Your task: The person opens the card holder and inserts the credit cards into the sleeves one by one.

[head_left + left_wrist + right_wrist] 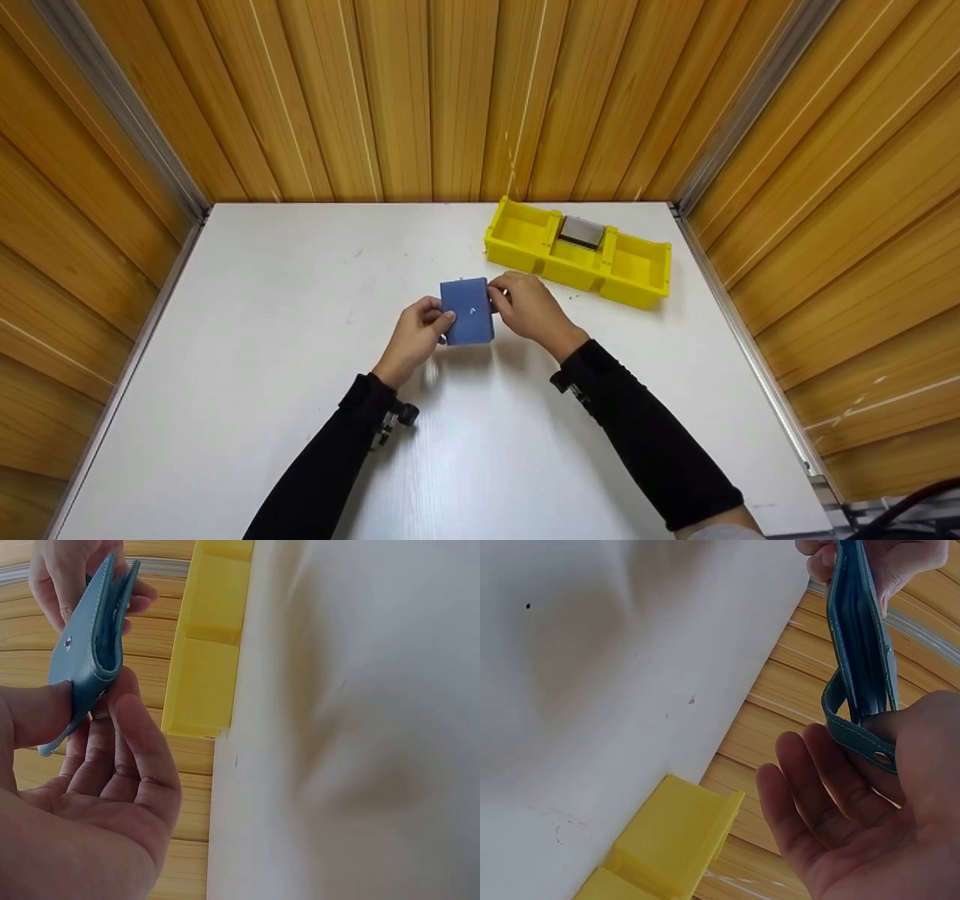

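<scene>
A small blue wallet [466, 319] is held up between both hands, over the white table. My left hand [412, 335] pinches its left edge, thumb on the front face and fingers behind. At the opposite edge, my right hand [534, 306] grips the wallet's strap [851, 735] between thumb and index finger, its other fingers loosely bent. A metal snap [883, 757] shows on the strap's end, which is unfastened. Seen edge-on in the right wrist view, the wallet has layered inner pockets [859, 637] between its covers.
A yellow three-compartment bin [574, 279] stands at the back right of the white table [262, 337]. A grey, flat-topped box [583, 231] leans in its middle compartment. Wood-patterned walls [390, 97] enclose the table at the back and sides.
</scene>
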A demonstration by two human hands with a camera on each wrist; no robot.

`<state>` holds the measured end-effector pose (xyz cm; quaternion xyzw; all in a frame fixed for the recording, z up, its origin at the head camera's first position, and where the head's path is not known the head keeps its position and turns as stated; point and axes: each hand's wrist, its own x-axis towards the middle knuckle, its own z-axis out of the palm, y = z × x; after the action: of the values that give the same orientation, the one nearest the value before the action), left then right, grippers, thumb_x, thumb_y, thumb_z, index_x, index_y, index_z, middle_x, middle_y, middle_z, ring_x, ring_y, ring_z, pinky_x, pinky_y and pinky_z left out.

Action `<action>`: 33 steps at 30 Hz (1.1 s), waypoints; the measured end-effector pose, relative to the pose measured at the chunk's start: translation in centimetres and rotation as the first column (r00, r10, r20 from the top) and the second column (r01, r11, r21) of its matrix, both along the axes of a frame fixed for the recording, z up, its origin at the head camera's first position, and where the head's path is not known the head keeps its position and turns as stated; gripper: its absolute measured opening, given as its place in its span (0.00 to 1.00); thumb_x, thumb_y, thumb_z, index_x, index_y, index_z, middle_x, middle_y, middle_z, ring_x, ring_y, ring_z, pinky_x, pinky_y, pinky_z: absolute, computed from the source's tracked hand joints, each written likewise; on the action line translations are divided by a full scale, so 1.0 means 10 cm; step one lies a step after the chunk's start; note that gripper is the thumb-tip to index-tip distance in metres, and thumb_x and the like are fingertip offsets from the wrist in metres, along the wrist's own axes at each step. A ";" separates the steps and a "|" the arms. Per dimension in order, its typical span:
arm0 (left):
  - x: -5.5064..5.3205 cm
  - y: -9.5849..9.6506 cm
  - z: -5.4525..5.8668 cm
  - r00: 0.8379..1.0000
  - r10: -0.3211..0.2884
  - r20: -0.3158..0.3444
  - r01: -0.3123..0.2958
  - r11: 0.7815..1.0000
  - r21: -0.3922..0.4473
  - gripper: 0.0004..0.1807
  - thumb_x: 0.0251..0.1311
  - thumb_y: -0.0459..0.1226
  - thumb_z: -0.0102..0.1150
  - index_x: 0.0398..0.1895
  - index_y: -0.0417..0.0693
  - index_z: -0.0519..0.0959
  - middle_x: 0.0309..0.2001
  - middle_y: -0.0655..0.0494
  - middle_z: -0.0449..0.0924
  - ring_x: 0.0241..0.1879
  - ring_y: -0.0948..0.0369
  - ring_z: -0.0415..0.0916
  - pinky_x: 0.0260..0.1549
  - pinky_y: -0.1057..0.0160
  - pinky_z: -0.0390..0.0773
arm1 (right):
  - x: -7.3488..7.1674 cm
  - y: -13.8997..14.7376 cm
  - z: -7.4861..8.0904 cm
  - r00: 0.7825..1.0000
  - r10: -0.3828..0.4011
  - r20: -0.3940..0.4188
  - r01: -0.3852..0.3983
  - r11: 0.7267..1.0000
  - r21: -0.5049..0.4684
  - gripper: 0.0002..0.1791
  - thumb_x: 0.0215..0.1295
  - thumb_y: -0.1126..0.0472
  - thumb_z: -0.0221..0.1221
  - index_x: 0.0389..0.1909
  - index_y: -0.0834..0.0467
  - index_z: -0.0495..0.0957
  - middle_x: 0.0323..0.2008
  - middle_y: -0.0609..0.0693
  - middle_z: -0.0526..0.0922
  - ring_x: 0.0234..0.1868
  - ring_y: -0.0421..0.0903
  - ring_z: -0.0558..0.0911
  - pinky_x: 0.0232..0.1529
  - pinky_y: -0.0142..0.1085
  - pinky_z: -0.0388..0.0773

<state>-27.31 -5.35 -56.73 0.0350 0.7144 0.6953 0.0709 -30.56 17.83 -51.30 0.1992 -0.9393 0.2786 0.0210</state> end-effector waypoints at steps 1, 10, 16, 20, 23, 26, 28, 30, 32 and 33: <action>0.00 0.00 -0.01 1.000 -0.003 0.001 0.003 1.000 0.002 0.04 0.78 0.32 0.62 0.48 0.40 0.78 0.34 0.55 0.84 0.33 0.61 0.79 0.35 0.64 0.80 | 0.00 0.00 0.00 1.000 0.000 0.007 0.000 1.000 -0.007 0.15 0.85 0.56 0.58 0.50 0.60 0.90 0.43 0.54 0.90 0.43 0.49 0.86 0.50 0.47 0.86; 0.00 -0.01 -0.05 1.000 -0.016 0.015 0.015 0.999 0.036 0.04 0.77 0.30 0.62 0.48 0.38 0.78 0.35 0.55 0.84 0.34 0.61 0.80 0.37 0.64 0.80 | 0.02 0.01 0.01 0.997 0.009 0.073 -0.005 0.998 -0.057 0.15 0.85 0.56 0.57 0.52 0.61 0.89 0.46 0.55 0.91 0.45 0.49 0.88 0.51 0.46 0.88; 0.00 -0.01 -0.06 1.000 -0.016 0.020 0.015 0.999 0.044 0.04 0.77 0.30 0.62 0.48 0.40 0.76 0.35 0.56 0.83 0.34 0.60 0.79 0.37 0.63 0.80 | 0.03 0.01 0.02 0.994 0.005 0.111 0.007 0.994 -0.106 0.15 0.85 0.56 0.58 0.54 0.61 0.89 0.47 0.55 0.91 0.45 0.48 0.88 0.50 0.46 0.88; 0.00 -0.01 -0.07 1.000 -0.019 0.022 0.019 0.999 0.032 0.04 0.78 0.31 0.62 0.48 0.40 0.77 0.35 0.56 0.83 0.34 0.61 0.79 0.37 0.63 0.81 | 0.04 0.00 0.03 0.993 0.001 0.114 0.013 0.993 -0.120 0.14 0.84 0.57 0.59 0.52 0.61 0.88 0.46 0.55 0.91 0.45 0.48 0.88 0.51 0.46 0.88; 0.00 0.00 -0.08 0.999 -0.023 0.025 0.023 1.000 0.011 0.05 0.78 0.32 0.63 0.49 0.40 0.78 0.36 0.54 0.86 0.35 0.61 0.81 0.39 0.61 0.82 | 0.05 0.01 0.03 0.993 0.002 0.118 0.014 0.991 -0.132 0.13 0.84 0.57 0.59 0.49 0.61 0.88 0.43 0.55 0.90 0.43 0.47 0.88 0.49 0.44 0.89; 0.01 0.00 -0.08 0.999 -0.031 0.028 0.032 0.999 -0.016 0.07 0.78 0.34 0.63 0.51 0.39 0.80 0.39 0.50 0.88 0.37 0.60 0.83 0.41 0.60 0.83 | 0.04 0.01 0.02 0.993 0.001 0.119 0.016 0.989 -0.146 0.12 0.83 0.57 0.60 0.46 0.60 0.88 0.40 0.54 0.90 0.40 0.46 0.87 0.46 0.42 0.88; 0.01 0.01 -0.07 0.999 -0.037 0.032 0.038 0.999 -0.032 0.09 0.79 0.35 0.63 0.53 0.38 0.81 0.42 0.47 0.90 0.38 0.60 0.84 0.41 0.60 0.84 | 0.04 0.01 0.02 0.993 0.001 0.120 0.018 0.987 -0.158 0.12 0.81 0.57 0.61 0.44 0.60 0.88 0.38 0.53 0.90 0.38 0.45 0.86 0.44 0.40 0.87; 0.01 0.00 -0.06 0.999 -0.043 0.032 0.044 0.998 -0.050 0.11 0.79 0.36 0.63 0.55 0.37 0.82 0.44 0.45 0.91 0.38 0.60 0.85 0.41 0.61 0.84 | 0.04 0.01 0.03 0.992 0.002 0.125 0.019 0.986 -0.167 0.11 0.80 0.57 0.61 0.43 0.59 0.88 0.37 0.53 0.89 0.37 0.45 0.84 0.42 0.39 0.84; 0.00 0.00 -0.06 0.999 -0.043 0.033 0.046 0.997 -0.070 0.13 0.79 0.36 0.62 0.58 0.37 0.82 0.46 0.44 0.92 0.40 0.60 0.85 0.42 0.60 0.84 | 0.05 0.01 0.03 0.992 0.004 0.129 0.019 0.984 -0.178 0.11 0.79 0.57 0.61 0.42 0.59 0.88 0.35 0.52 0.89 0.35 0.45 0.83 0.41 0.38 0.82; 0.00 0.00 -0.06 0.998 -0.044 0.032 0.047 0.996 -0.081 0.14 0.80 0.37 0.62 0.60 0.37 0.83 0.47 0.44 0.92 0.40 0.59 0.86 0.43 0.59 0.85 | 0.05 0.01 0.03 0.992 0.004 0.129 0.020 0.983 -0.182 0.11 0.79 0.57 0.62 0.41 0.59 0.88 0.35 0.52 0.89 0.35 0.44 0.82 0.40 0.38 0.81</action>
<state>-27.28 -5.36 -57.33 0.0377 0.7400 0.6642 0.0991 -30.04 17.93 -50.98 0.1743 -0.9100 0.3757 -0.0203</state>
